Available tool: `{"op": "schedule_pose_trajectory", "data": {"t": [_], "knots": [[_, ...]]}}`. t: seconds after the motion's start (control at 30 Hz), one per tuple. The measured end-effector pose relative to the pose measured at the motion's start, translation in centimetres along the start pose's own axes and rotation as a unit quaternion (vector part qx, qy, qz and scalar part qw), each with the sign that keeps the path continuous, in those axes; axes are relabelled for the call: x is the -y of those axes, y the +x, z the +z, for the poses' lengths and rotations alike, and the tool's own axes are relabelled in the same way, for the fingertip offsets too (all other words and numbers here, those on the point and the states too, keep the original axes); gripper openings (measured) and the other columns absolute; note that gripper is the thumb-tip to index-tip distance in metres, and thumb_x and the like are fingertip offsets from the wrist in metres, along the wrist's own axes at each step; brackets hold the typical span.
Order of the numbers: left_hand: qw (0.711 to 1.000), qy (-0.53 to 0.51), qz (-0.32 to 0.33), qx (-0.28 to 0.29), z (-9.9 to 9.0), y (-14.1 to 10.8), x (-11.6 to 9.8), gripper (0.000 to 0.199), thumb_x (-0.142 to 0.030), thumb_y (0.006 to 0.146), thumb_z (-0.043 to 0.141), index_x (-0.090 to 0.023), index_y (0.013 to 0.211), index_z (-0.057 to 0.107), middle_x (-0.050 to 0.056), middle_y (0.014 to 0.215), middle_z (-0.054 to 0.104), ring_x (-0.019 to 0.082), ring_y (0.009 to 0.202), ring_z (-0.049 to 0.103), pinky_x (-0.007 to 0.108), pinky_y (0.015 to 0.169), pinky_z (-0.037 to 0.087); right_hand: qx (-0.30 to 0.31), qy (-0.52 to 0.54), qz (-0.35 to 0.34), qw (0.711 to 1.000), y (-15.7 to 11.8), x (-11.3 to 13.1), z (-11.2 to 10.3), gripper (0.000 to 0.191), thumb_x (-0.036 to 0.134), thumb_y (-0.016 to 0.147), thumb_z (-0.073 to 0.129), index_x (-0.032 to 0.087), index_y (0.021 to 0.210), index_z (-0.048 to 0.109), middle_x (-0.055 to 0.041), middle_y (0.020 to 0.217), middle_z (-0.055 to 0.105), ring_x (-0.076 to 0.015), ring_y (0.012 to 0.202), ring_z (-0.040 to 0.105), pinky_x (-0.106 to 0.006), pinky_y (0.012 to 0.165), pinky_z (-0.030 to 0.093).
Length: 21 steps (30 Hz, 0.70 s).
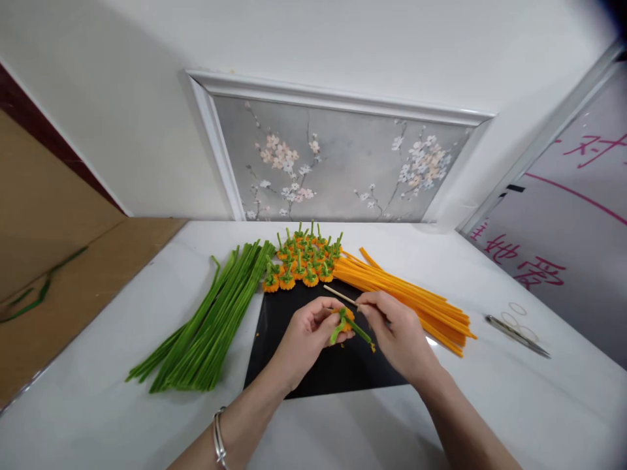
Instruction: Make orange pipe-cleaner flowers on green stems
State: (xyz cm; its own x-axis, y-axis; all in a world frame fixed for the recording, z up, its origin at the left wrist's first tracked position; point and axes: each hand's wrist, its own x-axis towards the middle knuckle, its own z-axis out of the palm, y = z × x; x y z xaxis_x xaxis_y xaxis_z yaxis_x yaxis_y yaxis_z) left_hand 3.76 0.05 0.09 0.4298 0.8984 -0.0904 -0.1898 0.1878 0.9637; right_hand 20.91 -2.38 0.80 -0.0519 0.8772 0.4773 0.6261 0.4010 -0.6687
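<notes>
Above a black mat (pixel 304 369), my left hand (pixel 311 333) pinches a small orange pumpkin (pixel 349 315) made of fuzzy pipe cleaner. A green pipe cleaner (pixel 360 331) is twisted at its top, with one end toward me and the other sticking out to the right. My right hand (pixel 399 333), beside it, grips a thin wooden stick (pixel 339 295) that points up and left. Its fingertips are close to the pumpkin; whether they touch it I cannot tell. Finished-looking pumpkins (pixel 309 274) with green stems stand grouped behind the mat.
Left of the mat lies a bundle of green pipe cleaners (pixel 215 326); a bundle of orange pipe cleaners (pixel 416 294) lies to the right. Farther right are tweezers (pixel 519 336) and thin rings (pixel 516 309). A wall with a framed floral panel (pixel 337 156) stands behind the white table (pixel 490 405).
</notes>
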Motion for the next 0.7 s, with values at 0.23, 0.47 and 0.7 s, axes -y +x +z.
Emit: {"op": "schedule_pose_trajectory", "data": {"t": [0.23,0.47,0.7], "knots": [[0.99,0.126,0.059,-0.029,-0.3,0.3,0.3,0.017,-0.032,0.083,0.06,-0.016,0.089,0.06,0.001,0.081,0.061,0.013,0.072,0.061,0.027,0.07,0.053,0.09,-0.009,0.062,0.994,-0.2,0.6,0.1,0.011,0.021,0.084,0.058,0.021,0.076,0.065,0.0011,0.068,0.066,-0.0139,0.057,0.058,-0.024,0.056,0.045],[0.95,0.288,0.116,-0.037,-0.8,0.4,1.5,0.014,-0.03,0.087,0.054,-0.018,0.083,0.058,-0.001,0.07,0.057,0.012,0.064,0.054,0.022,0.06,0.044,0.109,-0.035,0.036,0.993,-0.8,0.4,1.3,0.015,0.011,0.082,0.051,0.02,0.075,0.061,-0.0022,0.075,0.065,-0.0152,0.066,0.06,-0.025,0.061,0.046],[0.946,0.299,0.118,-0.038,-0.7,0.3,1.6,0.015,-0.029,0.089,0.05,-0.018,0.079,0.055,-0.002,0.065,0.055,0.012,0.06,0.052,0.022,0.057,0.04,0.095,0.024,0.08,0.992,-1.2,0.3,2.0,0.009,0.014,0.081,0.048,0.021,0.082,0.054,-0.0002,0.069,0.061,-0.0146,0.058,0.06,-0.026,0.056,0.05]]}}
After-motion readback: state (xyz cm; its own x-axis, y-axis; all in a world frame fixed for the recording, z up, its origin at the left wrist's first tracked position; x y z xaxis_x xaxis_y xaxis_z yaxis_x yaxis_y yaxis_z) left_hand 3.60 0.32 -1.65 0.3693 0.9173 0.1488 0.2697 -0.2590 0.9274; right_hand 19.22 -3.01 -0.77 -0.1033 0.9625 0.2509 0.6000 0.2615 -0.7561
